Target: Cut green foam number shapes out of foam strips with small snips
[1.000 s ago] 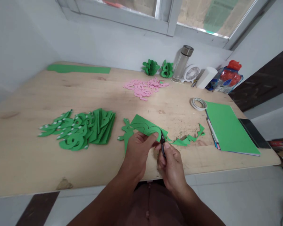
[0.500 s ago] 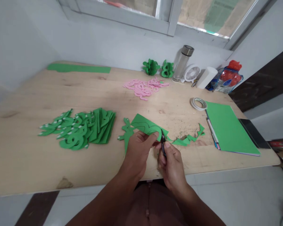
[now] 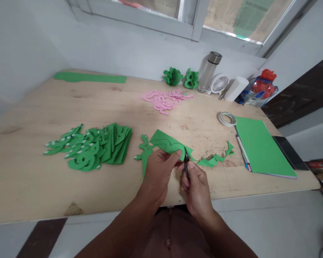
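My left hand (image 3: 157,173) pinches a piece of green foam sheet (image 3: 165,142) with a curved outline drawn on it, held just above the wooden table (image 3: 43,179). My right hand (image 3: 195,186) is closed round a small dark cutting tool (image 3: 186,162) whose tip meets the sheet's right edge. Green offcuts (image 3: 216,156) trail to the right of the tool, and one more lies under the sheet at the left.
A pile of green cut shapes (image 3: 93,147) lies to the left and pink cut shapes (image 3: 164,99) farther back. A green sheet stack (image 3: 261,145), pens, a tape roll (image 3: 227,118), a phone (image 3: 290,152), a bottle (image 3: 208,71), a small fan (image 3: 219,83) and two green paper balls stand right and back.
Almost nothing differs. The green sheet in my left hand has shifted very slightly; both hands keep their grips.
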`<act>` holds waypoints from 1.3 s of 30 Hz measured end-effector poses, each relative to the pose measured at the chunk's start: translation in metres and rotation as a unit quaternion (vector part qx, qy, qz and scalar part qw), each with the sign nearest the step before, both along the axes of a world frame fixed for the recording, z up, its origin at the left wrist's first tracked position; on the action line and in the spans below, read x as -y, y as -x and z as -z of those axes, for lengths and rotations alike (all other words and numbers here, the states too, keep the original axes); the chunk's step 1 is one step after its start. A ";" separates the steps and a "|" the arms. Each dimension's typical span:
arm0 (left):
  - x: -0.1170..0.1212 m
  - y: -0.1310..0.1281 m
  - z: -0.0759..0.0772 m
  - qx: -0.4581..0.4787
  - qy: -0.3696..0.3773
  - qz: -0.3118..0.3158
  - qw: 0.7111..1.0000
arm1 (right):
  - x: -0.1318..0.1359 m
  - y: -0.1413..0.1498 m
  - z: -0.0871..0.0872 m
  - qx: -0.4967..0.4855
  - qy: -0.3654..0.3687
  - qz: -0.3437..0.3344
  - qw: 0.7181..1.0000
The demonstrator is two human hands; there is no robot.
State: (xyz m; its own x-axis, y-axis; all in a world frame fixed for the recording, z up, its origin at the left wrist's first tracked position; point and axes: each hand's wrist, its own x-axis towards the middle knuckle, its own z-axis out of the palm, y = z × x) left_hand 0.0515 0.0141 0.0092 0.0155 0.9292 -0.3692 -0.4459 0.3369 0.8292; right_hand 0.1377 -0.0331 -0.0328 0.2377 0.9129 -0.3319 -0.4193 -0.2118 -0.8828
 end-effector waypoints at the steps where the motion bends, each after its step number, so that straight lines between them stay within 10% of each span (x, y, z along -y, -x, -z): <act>1: 0.000 0.000 0.000 0.002 0.000 -0.002 1.000 | 0.000 0.000 0.000 -0.001 0.000 0.001 1.000; 39: 0.000 0.005 0.001 0.024 0.014 0.013 1.000 | 0.002 -0.006 0.003 0.036 0.003 -0.026 0.999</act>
